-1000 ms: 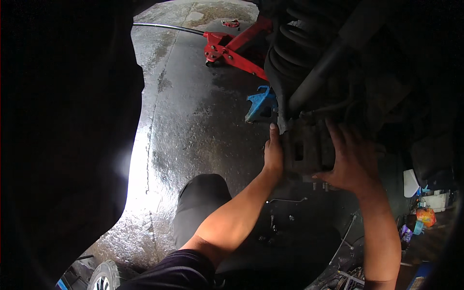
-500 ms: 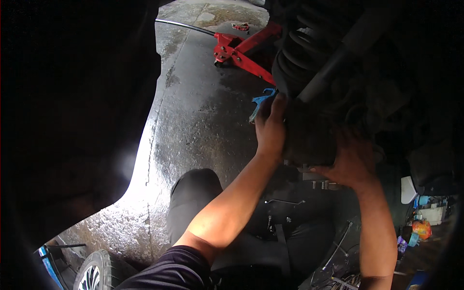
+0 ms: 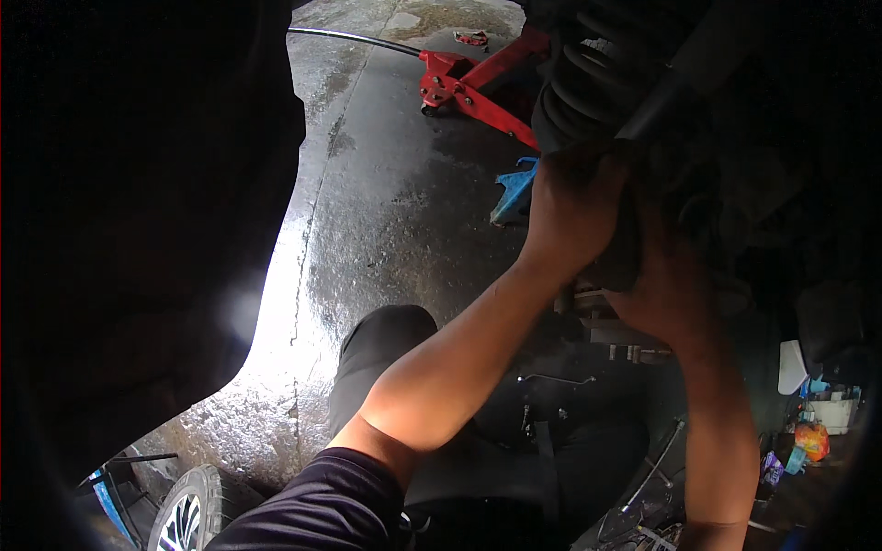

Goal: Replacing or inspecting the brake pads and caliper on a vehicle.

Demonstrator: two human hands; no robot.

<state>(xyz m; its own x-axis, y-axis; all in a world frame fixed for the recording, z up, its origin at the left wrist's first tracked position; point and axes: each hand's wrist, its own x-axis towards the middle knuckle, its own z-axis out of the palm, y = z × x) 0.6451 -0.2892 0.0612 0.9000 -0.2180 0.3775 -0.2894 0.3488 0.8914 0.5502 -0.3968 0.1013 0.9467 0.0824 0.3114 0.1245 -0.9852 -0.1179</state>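
In deep shadow beneath a coil spring (image 3: 588,87), both my hands are on a dark rounded part (image 3: 627,253) of a vehicle's wheel assembly; its kind is too dark to make out. My left hand (image 3: 577,207) is closed over its upper left side, fingers curled. Lower on the right, my right hand (image 3: 669,285) grips its edge, thumb pointing left and fingers reaching up into the dark. Just below the hands is a metal piece with bolts (image 3: 634,354). A shock absorber (image 3: 654,108) slants up to the right behind them.
A red floor jack (image 3: 478,101) stands on the wet concrete floor (image 3: 395,230) beyond, with a blue metal stand (image 3: 513,195) nearer. A wrench (image 3: 556,378) and a long-handled tool (image 3: 654,464) lie low down. A wheel (image 3: 188,514) is at lower left; coloured packages (image 3: 811,441) lie at right.
My left hand has moved right and curled over the top of the dark part. The right hand stays by its right side. The whole view has shifted slightly.
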